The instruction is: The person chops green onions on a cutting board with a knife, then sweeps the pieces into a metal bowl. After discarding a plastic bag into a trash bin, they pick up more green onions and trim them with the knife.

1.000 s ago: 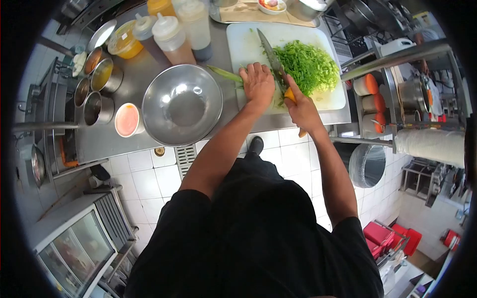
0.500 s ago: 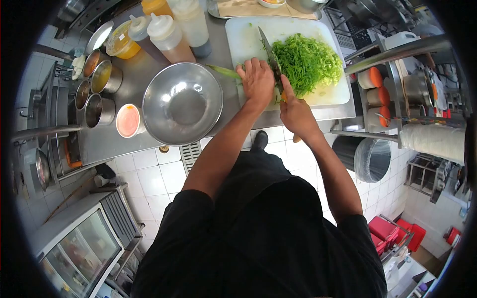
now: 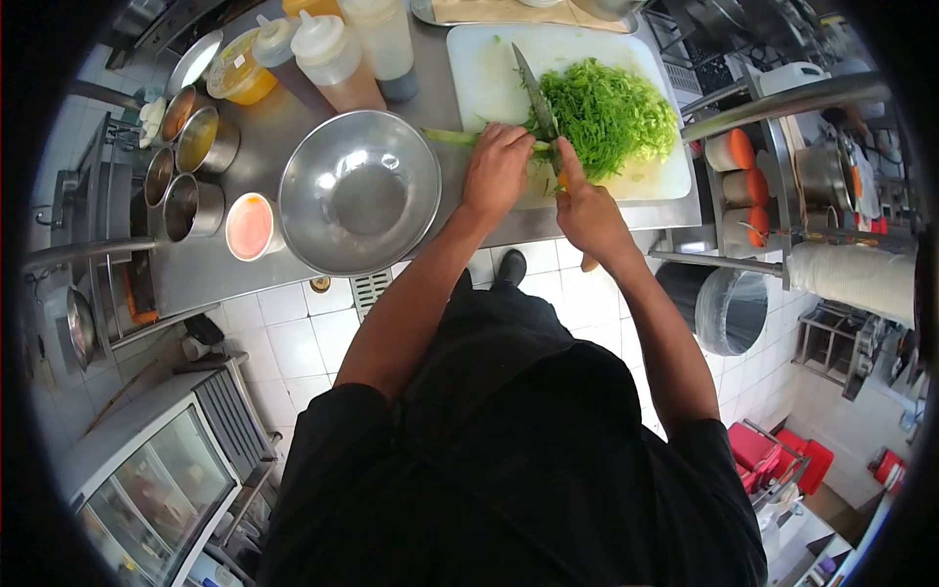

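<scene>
My left hand [image 3: 497, 174] is closed over a long green stalk [image 3: 448, 137] on the white cutting board [image 3: 479, 68]. The stalk's left end reaches over the board's edge toward the steel bowl, and a short piece shows right of my fingers. My right hand [image 3: 591, 217] grips a kitchen knife [image 3: 534, 92], with the index finger stretched along it and a bit of orange handle showing. The blade points away from me, just right of the stalk's cut end. A heap of shredded greens [image 3: 611, 117] lies right of the blade.
A steel mixing bowl [image 3: 360, 196] stands left of the board, near a tub of pink-orange contents [image 3: 252, 227]. Farther left are several small steel pots [image 3: 194, 207]. Squeeze bottles [image 3: 337, 64] stand behind the bowl. A metal rail [image 3: 782, 106] runs at the right.
My left hand has shifted left and slightly toward me, away from the blade. More of the stalk now shows between hand and knife. The knife hand has moved slightly toward me.
</scene>
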The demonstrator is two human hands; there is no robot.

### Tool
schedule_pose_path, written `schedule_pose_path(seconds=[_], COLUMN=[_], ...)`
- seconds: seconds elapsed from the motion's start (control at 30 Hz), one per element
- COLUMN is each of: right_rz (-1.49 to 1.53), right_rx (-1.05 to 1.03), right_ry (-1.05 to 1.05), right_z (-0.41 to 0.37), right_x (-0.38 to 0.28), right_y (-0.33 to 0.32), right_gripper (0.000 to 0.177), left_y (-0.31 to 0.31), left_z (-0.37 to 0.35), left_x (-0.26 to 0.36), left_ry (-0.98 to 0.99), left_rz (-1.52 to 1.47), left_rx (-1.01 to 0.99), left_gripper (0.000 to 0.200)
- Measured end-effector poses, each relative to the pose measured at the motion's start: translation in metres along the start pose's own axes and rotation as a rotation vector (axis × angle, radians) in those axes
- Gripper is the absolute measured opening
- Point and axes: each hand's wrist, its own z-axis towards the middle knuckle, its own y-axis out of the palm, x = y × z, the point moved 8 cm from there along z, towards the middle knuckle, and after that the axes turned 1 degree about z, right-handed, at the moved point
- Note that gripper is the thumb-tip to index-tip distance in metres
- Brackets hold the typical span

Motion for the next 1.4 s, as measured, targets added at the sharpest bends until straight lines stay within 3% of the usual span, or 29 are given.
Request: schedule_pose_path(seconds=[0.1, 0.23, 0.33, 0.43, 0.53, 0.57, 0.67, 0.83, 0.93, 0.97, 1.07, 1.2, 1.33, 1.4], right_rz=[-0.007, 0.061, -0.049, 0.174, 0.151, 0.16, -0.121, 0.207, 0.079, -0.049, -0.039, 0.165, -0.037, 0.047], right_rx=[0.018, 0.04, 0.152, -0.177, -0.21, -0.19, 0.228, -0.209, 0.045, 0.096, 0.124, -0.201, 0.068, 0.026], right_ry=[-0.032, -0.056, -0.212, 0.113, 0.179, 0.137, -0.28, 0.205, -0.179, -0.14, -0.208, 0.171, -0.141, -0.097], right_z=[0.001, 0.005, 0.013, 0.006, -0.007, -0.007, 0.018, 0.006, 0.01, 0.012, 0.027, 0.004, 0.016, 0.017], right_x=[-0.001, -0.002, -0.006, -0.007, -0.029, -0.027, 0.014, -0.027, -0.011, -0.01, -0.004, -0.038, -0.026, -0.017], right_y=[0.002, 0.008, 0.005, -0.021, -0.045, -0.037, 0.02, -0.03, -0.003, 0.012, 0.012, -0.027, 0.013, 0.018], right_gripper=[0.08, 0.076, 0.076, 0.076, 0.075, 0.076, 0.075, 0.076, 0.076, 0.076, 0.077, 0.076, 0.08, 0.08], left_y=[0.0, 0.008, 0.008, 0.008, 0.01, 0.009, 0.01, 0.009, 0.01, 0.012, 0.011, 0.015, 0.016, 0.019], left_z=[-0.001, 0.001, 0.001, 0.013, 0.011, 0.012, 0.014, 0.025, 0.02, 0.021, 0.026, 0.02, 0.018, 0.017], left_x=[-0.005, -0.009, -0.008, -0.01, -0.021, -0.021, -0.02, -0.032, -0.036, -0.038, -0.042, -0.04, -0.038, -0.04], left_ry=[-0.065, -0.043, -0.045, -0.066, -0.137, -0.134, -0.138, -0.191, -0.213, -0.224, -0.194, -0.193, -0.253, -0.225], left_rz=[0.011, 0.041, 0.049, -0.027, -0.091, -0.096, -0.058, -0.092, -0.12, -0.134, -0.139, -0.147, -0.204, -0.176], left_rx=[0.094, 0.037, 0.007, 0.045, 0.023, 0.04, 0.043, 0.036, 0.045, 0.047, 0.061, 0.053, 0.014, -0.005], left_gripper=[0.022, 0.028, 0.027, 0.02, 0.012, 0.011, 0.013, 0.011, 0.008, 0.007, 0.007, 0.007, 0.008, 0.008])
